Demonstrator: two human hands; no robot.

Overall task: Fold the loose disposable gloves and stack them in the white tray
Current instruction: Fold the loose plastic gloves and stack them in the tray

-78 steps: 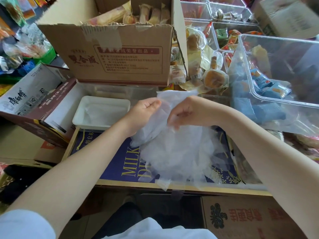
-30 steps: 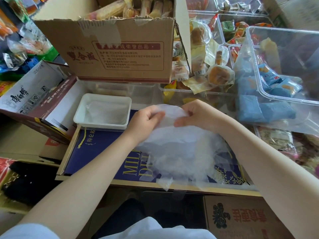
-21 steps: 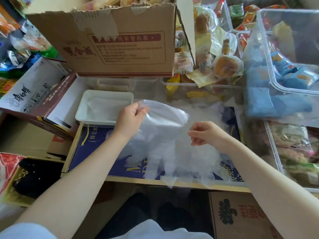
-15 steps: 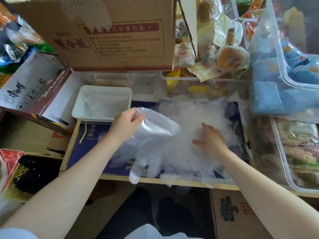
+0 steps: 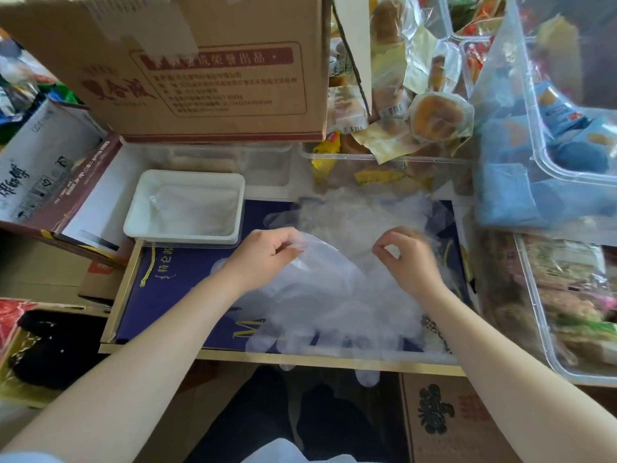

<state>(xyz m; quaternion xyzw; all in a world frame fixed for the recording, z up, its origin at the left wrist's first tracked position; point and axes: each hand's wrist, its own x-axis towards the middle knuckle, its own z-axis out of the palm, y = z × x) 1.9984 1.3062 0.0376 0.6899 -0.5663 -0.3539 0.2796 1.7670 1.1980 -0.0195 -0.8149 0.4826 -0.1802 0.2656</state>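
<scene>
A clear disposable glove [image 5: 320,295] lies spread over the dark blue box lid [image 5: 177,289], its fingers pointing toward me and hanging past the front edge. My left hand [image 5: 263,255] pinches the glove's cuff at the left. My right hand [image 5: 404,259] pinches the cuff at the right. Behind the hands lies a heap of loose clear gloves [image 5: 360,212]. The white tray [image 5: 185,205] sits at the lid's back left with folded gloves inside it.
A big cardboard box [image 5: 200,68] stands behind the tray. Clear plastic bins [image 5: 567,182] of wrapped snacks crowd the right side and back. An opened carton [image 5: 43,175] leans at the left. Another printed carton [image 5: 450,416] sits below the lid's front edge.
Both hands first held one glove up over the heap. My left hand then drew it left and laid it flat; my right hand pressed the heap, then came back to pinch the cuff.
</scene>
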